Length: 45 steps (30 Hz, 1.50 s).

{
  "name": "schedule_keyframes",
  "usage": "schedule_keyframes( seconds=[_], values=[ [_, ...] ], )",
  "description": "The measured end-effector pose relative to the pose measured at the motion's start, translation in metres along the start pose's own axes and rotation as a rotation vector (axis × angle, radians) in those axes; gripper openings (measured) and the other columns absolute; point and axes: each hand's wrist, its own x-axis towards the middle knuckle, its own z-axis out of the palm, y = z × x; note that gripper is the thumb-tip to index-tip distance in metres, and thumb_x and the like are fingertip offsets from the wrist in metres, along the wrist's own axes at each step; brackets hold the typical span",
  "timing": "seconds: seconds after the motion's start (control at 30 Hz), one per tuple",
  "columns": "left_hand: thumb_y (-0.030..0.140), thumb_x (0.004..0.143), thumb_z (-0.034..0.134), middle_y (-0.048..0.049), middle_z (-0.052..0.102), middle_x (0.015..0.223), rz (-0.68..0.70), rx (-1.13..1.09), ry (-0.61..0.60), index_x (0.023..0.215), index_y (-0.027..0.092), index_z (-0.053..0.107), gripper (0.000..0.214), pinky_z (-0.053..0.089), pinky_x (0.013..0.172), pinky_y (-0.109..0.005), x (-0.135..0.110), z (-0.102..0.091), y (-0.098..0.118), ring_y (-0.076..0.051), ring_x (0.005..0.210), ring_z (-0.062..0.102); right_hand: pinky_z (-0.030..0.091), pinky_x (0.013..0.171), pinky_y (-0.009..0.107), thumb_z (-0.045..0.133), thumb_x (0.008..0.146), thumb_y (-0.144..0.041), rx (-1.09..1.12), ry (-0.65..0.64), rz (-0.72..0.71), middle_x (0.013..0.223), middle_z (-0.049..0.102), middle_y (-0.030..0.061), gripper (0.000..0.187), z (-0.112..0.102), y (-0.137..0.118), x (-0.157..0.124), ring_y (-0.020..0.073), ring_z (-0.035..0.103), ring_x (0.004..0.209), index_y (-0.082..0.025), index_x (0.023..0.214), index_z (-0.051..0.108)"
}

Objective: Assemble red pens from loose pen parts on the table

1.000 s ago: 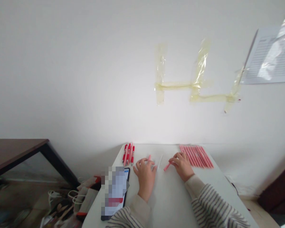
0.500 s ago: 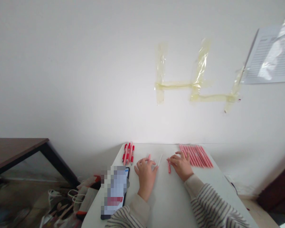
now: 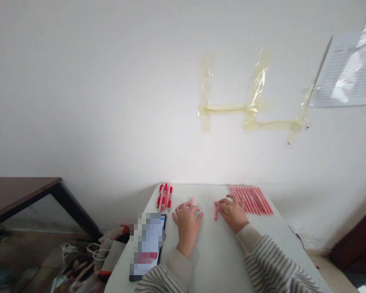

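Note:
My left hand [image 3: 187, 226] rests on the white table with its fingers curved and apart. A short pink pen part [image 3: 192, 201] shows just beyond its fingertips, partly hidden by them. Beside the thumb and index finger lies a thin white pen refill [image 3: 205, 204]. My right hand [image 3: 233, 212] has its fingers spread, the tips right against a pink pen barrel [image 3: 215, 212] on the tabletop. Whether they press on it is hard to see. Close to that hand, on its right, several pink pen barrels [image 3: 253, 200] lie side by side in a row.
Several red and pink pens [image 3: 164, 197] are grouped at the table's back left. A phone [image 3: 149, 248], partly blurred, lies near the left edge of the white table [image 3: 219, 260]. The wall [image 3: 110, 101] rises behind. Bags [image 3: 110, 252] sit on the floor beside a brown desk [image 3: 21, 191].
The pink barrel by my right hand has shifted slightly left and turned straighter. My right fingertips now sit beside it instead of over its top. My left hand stays almost still.

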Motion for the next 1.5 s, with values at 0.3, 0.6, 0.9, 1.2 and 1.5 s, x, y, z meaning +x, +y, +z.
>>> schedule_keyframes(
  seconds=[0.3,0.6,0.9,1.2,1.5],
  values=[
    [0.032,0.076,0.073,-0.0040,0.063,0.123,0.006,-0.003,0.000,0.090,0.033,0.077,0.015,0.028,0.108,-0.058,-0.001,0.003,-0.002,-0.031,0.123,0.045,0.006,0.104,0.086,0.060,0.092,-0.035,0.033,-0.068,0.015,0.117,0.072,0.0030,0.028,0.000,0.003,0.002,0.0359,0.047,0.124,-0.043,0.117,0.070],
    [0.035,0.074,0.075,-0.0035,0.062,0.127,0.033,0.003,-0.026,0.086,0.032,0.076,0.012,0.021,0.113,-0.064,-0.003,0.005,-0.001,-0.030,0.126,0.044,0.004,0.113,0.077,0.058,0.095,-0.032,0.017,-0.061,0.067,0.119,0.072,0.0059,0.025,-0.012,-0.012,0.000,0.0332,0.048,0.125,-0.034,0.114,0.073],
    [0.035,0.076,0.073,-0.0023,0.063,0.124,0.022,0.005,-0.043,0.082,0.031,0.076,0.008,0.018,0.115,-0.066,-0.002,0.006,-0.001,-0.029,0.126,0.044,0.003,0.114,0.077,0.052,0.097,-0.036,0.003,-0.126,0.112,0.123,0.070,0.0004,0.028,-0.017,-0.014,0.001,0.0297,0.047,0.129,-0.039,0.119,0.069],
    [0.028,0.077,0.069,-0.0047,0.063,0.123,0.042,0.024,-0.010,0.080,0.028,0.075,0.007,0.021,0.113,-0.066,-0.002,0.009,-0.003,-0.029,0.125,0.043,0.008,0.114,0.076,0.056,0.095,-0.034,-0.042,-0.111,0.111,0.120,0.070,0.0021,0.026,-0.011,-0.010,0.001,0.0300,0.047,0.128,-0.039,0.116,0.071],
    [0.021,0.077,0.067,-0.0044,0.064,0.124,0.065,0.001,0.015,0.074,0.025,0.073,0.008,0.020,0.114,-0.067,-0.001,0.012,-0.004,-0.030,0.126,0.045,0.011,0.114,0.074,0.057,0.094,-0.031,0.003,-0.062,0.097,0.118,0.071,0.0017,0.024,-0.011,-0.011,-0.001,0.0294,0.048,0.126,-0.038,0.113,0.071]
  ],
)
